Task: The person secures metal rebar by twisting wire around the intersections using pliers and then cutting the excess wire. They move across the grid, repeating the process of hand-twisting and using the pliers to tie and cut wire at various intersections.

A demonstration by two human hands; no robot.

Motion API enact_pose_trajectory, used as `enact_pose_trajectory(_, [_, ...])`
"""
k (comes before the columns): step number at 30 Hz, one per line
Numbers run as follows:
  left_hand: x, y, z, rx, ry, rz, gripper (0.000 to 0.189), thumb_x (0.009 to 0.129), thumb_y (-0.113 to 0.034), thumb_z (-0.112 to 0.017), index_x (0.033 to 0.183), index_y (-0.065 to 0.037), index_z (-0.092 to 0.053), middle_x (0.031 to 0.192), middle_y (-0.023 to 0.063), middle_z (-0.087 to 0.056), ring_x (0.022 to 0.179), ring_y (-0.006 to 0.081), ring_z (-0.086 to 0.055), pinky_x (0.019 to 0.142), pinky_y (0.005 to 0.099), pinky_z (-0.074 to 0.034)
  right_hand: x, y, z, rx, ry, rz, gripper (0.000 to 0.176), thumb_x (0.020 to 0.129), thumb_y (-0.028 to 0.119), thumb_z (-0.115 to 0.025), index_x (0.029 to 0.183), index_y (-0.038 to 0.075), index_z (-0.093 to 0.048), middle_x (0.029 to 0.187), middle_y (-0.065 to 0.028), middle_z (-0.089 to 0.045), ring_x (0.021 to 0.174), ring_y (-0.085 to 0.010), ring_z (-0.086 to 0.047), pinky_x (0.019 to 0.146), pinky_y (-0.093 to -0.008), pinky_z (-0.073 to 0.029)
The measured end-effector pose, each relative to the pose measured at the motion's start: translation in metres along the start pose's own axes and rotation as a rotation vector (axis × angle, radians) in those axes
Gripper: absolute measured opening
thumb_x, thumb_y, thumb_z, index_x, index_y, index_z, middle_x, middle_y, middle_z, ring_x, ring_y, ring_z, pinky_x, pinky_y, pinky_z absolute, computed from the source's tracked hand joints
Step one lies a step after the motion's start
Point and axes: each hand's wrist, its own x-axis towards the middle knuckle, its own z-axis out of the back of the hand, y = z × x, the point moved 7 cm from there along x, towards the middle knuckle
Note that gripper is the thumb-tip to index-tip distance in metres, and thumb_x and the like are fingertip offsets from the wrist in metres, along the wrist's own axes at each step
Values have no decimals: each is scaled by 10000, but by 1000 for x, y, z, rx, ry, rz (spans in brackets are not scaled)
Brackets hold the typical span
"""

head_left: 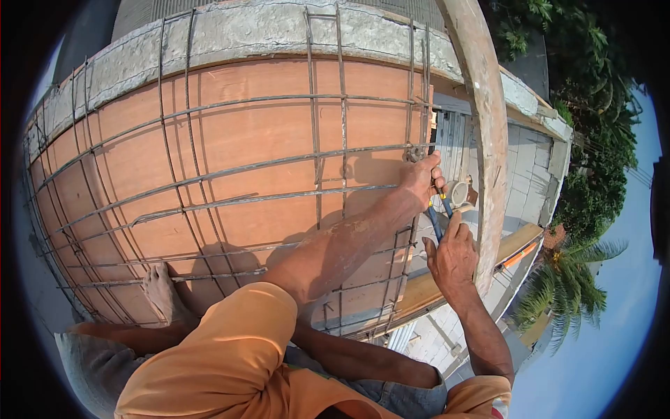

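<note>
My left hand (421, 180) is closed at the right end of a rebar grid (342, 150), beside a small grey lump (414, 153) on the bars. What its fingers grip is hidden. Just below it, my right hand (455, 258) holds a pair of pliers (434, 221) with blue and yellow handles. The handles stand apart, and the tool's jaws are hidden behind my left hand. Behind the bars lies an orange-brown plywood panel (258, 133).
A wooden post (485, 133) rises right of my hands. Rough concrete (244, 31) edges the panel's top. My bare foot (162, 293) rests at the lower bars. A plank (426, 293), an orange-handled tool (520, 255), a block wall (522, 164) and a palm (569, 286) are to the right.
</note>
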Motion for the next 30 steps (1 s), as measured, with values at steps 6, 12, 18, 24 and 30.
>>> enact_pose_trajectory(6, [-11,-1,10,170,-35,21,443,856,-427,-705,983,-48,-514,704,52,-562,624,177,-587,658,371,-531,12,-53,-32,910,458,-341,341,838,107,-658,1111,-40,-516,761,-91,-529,583,-193,-528,503,-319,-435])
enact_pose_trajectory(12, [-5,-6,10,244,54,43,644,793,-481,-752,1109,29,-518,930,182,-672,787,247,-686,815,383,-561,-11,-18,-71,2228,1147,-622,247,965,235,-512,1074,23,-576,735,-7,-473,559,-97,-416,460,-218,-275])
enact_pose_trajectory(18, [2,0,-2,-18,112,62,246,953,-318,-602,953,-89,-512,555,-34,-450,520,151,-484,590,348,-467,4,-44,-38,1566,834,-588,415,910,319,-642,1112,-30,-544,859,-90,-585,725,-178,-620,550,-319,-492])
enact_pose_trajectory(24, [9,5,1,-21,-67,4,268,938,-325,-624,925,-89,-497,534,-41,-395,490,139,-445,557,348,-447,1,-35,-24,113,36,-56,554,797,280,-756,1131,-72,-490,996,-227,-614,782,-333,-670,652,-394,-556])
enact_pose_trajectory(30, [-13,-10,6,164,-74,-7,466,810,-411,-755,993,-43,-535,723,64,-589,610,196,-584,648,346,-522,6,-51,-44,1576,886,-658,231,967,248,-563,924,22,-582,682,-9,-477,567,-97,-474,456,-257,-335])
